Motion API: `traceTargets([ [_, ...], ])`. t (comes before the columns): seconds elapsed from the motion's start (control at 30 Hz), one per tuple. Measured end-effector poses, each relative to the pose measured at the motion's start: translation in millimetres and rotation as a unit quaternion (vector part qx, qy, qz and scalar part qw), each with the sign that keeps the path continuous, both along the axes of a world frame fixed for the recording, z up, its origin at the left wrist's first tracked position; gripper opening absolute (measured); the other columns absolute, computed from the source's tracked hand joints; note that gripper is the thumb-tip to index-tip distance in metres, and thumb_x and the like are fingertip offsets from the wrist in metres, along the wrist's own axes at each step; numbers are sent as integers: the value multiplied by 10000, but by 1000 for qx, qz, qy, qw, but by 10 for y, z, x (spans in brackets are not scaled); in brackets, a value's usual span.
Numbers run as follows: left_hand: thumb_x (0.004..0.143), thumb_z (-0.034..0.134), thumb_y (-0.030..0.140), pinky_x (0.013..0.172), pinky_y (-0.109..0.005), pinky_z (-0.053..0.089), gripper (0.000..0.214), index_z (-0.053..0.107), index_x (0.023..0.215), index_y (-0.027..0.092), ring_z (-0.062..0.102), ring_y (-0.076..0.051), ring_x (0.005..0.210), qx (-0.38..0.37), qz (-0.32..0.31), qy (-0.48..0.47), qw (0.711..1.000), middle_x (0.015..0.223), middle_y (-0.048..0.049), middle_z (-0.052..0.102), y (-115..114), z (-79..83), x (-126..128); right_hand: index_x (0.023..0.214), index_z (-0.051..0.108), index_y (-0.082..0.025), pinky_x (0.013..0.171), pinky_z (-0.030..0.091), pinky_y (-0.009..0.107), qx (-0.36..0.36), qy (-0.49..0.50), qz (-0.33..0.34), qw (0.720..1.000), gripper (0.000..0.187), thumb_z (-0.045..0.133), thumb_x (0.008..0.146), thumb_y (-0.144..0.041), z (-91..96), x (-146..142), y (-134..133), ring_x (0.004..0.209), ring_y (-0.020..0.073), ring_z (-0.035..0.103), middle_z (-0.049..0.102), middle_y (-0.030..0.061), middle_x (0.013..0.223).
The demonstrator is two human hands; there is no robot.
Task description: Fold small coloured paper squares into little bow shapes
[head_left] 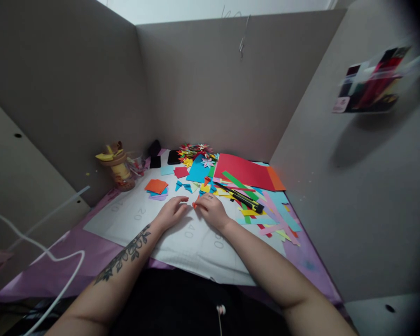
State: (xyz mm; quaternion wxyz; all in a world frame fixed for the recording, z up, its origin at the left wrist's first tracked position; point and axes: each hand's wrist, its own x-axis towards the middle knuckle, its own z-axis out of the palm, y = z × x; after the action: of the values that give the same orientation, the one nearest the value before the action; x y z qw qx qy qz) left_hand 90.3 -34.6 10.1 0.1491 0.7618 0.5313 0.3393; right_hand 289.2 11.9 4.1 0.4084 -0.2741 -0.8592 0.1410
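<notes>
My right hand (212,211) pinches a small folded piece of orange paper (194,205) over the white sheet (126,221). Just left of it, my left hand (173,212) is apart from the paper, its thumb and fingers spread with nothing between them. Small folded paper pieces in blue (184,187) and yellow (205,188) lie beyond my hands. To the left rests a stack of orange paper squares (156,186), with blue and purple ones beneath. A black and yellow utility knife (245,198) lies on paper strips close to my right hand.
Paper strips (273,217) and red sheets (241,170) cover the right side. Folded paper stars (196,151) and a phone (174,157) sit at the back. A decorated pot (119,170) stands left. Grey panels (210,88) enclose the desk; a clear holder (371,86) hangs right.
</notes>
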Motion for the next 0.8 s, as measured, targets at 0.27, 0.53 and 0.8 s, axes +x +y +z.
traceTargets([
  [0.27,888,344,374,870,-321,440,371,577,1076,155,582,-194,968,-19,-52,-50,997,1050,-99,642,-43,44,-16,921,568,-190,751,439,276,-91,-56,63,992,185,436,823,-105,26,-22,-90,788,151,560,611,33,860],
  [0.53,814,496,343,693,-247,448,267,639,969,178,590,-148,753,-27,-59,-5,998,889,-47,671,-96,125,72,1002,591,-190,746,428,269,-44,-76,68,994,217,462,835,-143,29,-10,-81,810,165,560,626,54,887],
  [0.8,809,483,291,634,-233,437,238,664,907,169,584,-133,667,-10,-47,9,999,794,-42,677,-93,87,59,1092,585,-198,779,448,304,-16,-45,76,996,270,439,866,-172,16,-39,-105,849,177,571,640,74,907],
])
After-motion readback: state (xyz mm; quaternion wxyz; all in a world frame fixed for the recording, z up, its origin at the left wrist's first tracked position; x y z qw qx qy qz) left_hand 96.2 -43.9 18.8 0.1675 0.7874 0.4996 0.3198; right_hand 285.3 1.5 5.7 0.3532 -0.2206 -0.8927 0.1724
